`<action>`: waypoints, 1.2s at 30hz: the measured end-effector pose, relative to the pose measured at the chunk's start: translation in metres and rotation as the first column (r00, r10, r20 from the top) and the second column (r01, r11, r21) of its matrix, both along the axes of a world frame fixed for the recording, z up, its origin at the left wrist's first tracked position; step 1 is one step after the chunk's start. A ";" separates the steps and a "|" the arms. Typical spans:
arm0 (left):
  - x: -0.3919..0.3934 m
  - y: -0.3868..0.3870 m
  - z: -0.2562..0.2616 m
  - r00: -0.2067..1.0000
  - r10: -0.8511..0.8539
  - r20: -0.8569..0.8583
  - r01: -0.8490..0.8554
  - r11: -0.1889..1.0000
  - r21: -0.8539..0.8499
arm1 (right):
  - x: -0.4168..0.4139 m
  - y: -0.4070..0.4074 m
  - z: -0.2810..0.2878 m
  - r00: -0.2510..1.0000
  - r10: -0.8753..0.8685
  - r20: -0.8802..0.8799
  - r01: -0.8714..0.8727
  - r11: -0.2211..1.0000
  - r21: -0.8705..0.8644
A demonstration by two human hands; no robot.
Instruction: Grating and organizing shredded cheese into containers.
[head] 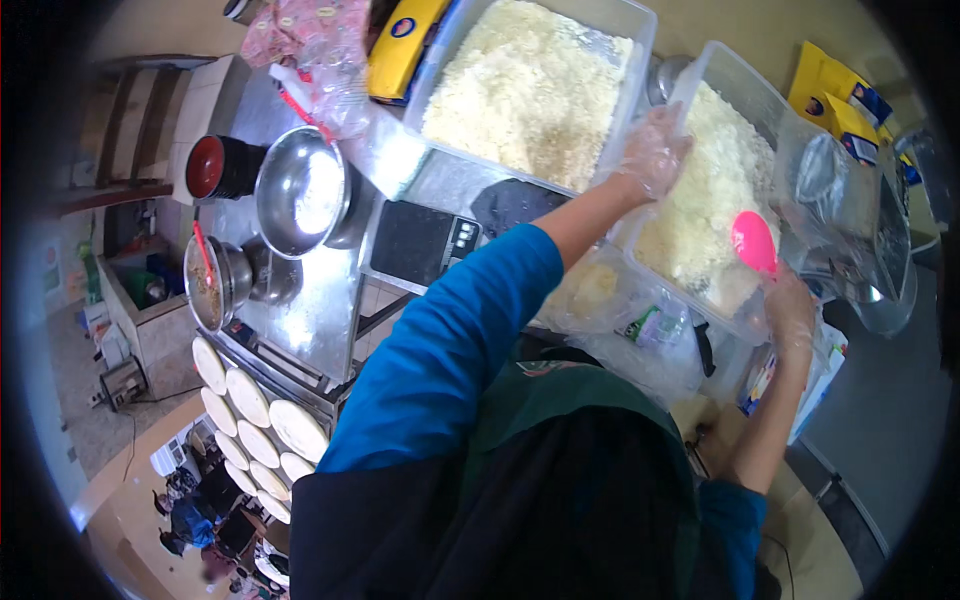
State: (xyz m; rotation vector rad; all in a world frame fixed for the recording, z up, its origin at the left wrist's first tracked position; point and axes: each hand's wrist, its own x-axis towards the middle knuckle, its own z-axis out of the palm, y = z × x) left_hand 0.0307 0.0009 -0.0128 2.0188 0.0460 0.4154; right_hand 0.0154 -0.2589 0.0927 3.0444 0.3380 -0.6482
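Observation:
My left hand (654, 156), in a clear plastic glove, grips the near-left rim of a clear plastic tub (701, 60). Pale yellow, crumbly food like shredded cheese (697, 187) fills much of this tub, whiter in places. My right hand (789, 311), also gloved, holds a pink plastic scoop (754, 238) by its handle at the tub's right side. The scoop's bowl is over the shreds, its rounded back showing. To the left stands a second, larger clear tub (517, 166) with more of the same shreds (532, 82).
A kitchen scale (420, 238), a steel bowl (300, 191) and dark stacked bowls (214, 166) stand left. Another bowl (202, 285) holds brown food and a red-handled utensil. Flat dough rounds (259, 442) lie lower left. Plastic bags (645, 330) lie before me; yellow packages (832, 97) stand behind.

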 end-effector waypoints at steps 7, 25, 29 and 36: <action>0.002 0.008 0.002 0.997 -0.039 -0.070 0.032 0.994 -0.100 | -0.019 0.064 -0.032 0.998 0.015 -0.062 -0.010 0.997 0.076; 0.005 0.012 -0.011 0.987 -0.077 -0.142 0.033 0.956 -0.293 | -0.026 0.038 0.002 0.995 0.074 0.074 -0.066 0.993 -0.101; 0.007 0.003 -0.001 0.983 -0.106 -0.153 0.055 0.951 -0.305 | 0.010 0.020 -0.041 0.940 -0.301 0.159 0.265 0.941 0.211; 0.007 0.009 -0.018 0.984 -0.102 -0.148 0.050 0.947 -0.318 | -0.013 0.086 -0.026 0.999 -0.039 0.004 0.038 0.994 0.102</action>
